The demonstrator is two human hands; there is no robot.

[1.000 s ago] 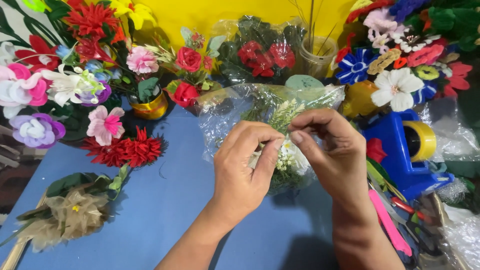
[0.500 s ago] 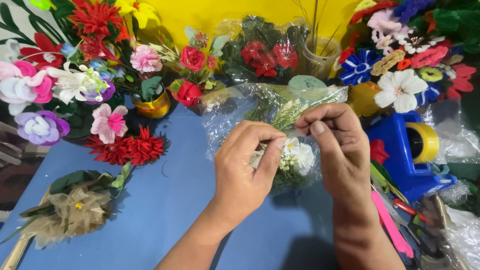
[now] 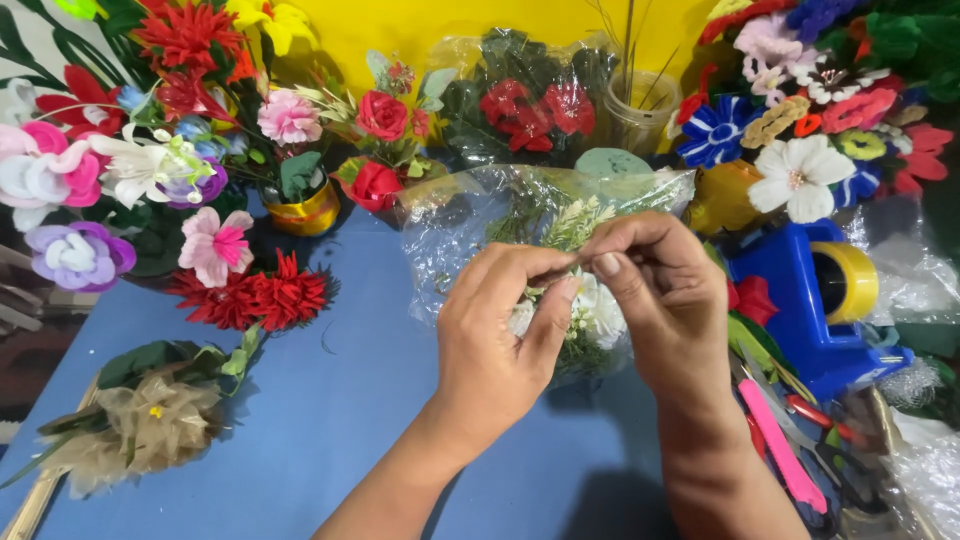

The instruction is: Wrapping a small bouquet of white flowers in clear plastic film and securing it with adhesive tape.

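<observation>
At the far left edge of the blue table [image 3: 330, 420] lies a beige net flower [image 3: 140, 425] with dark green leaves, flat on its side and apart from the hands. Behind it stand potted artificial blooms: a purple flower [image 3: 75, 255], a pink-and-white flower [image 3: 215, 245], spiky red flowers [image 3: 270, 295] and a gold pot [image 3: 305, 212] with red roses [image 3: 380, 115] near it. They are grouped along the back, which likely leaves the middle of the table free for working.

Toward the centre, the left hand [image 3: 500, 340] is raised over the table, its thumb and forefinger pinched together on something very thin, too small to identify. The right hand [image 3: 655, 300] meets it from the other side, fingertips also pinched shut, so the two grips touch at one point. Both hands seem to be drawn close to handle that fine piece together.

Directly beneath and behind the pinched fingers sits a clear plastic-wrapped bouquet [image 3: 550, 250] of white flowers and green sprigs, resting on the table and partly hidden by both hands. Whether the pinched piece belongs to its wrapping I cannot tell.

To the right, a blue tape dispenser [image 3: 790, 300] with a yellow roll [image 3: 845, 280] stands near the right wrist, presumably within easy reach. A pink tool [image 3: 780, 445] lies below it, and a white flower [image 3: 800, 180] tops the heap behind.
</observation>
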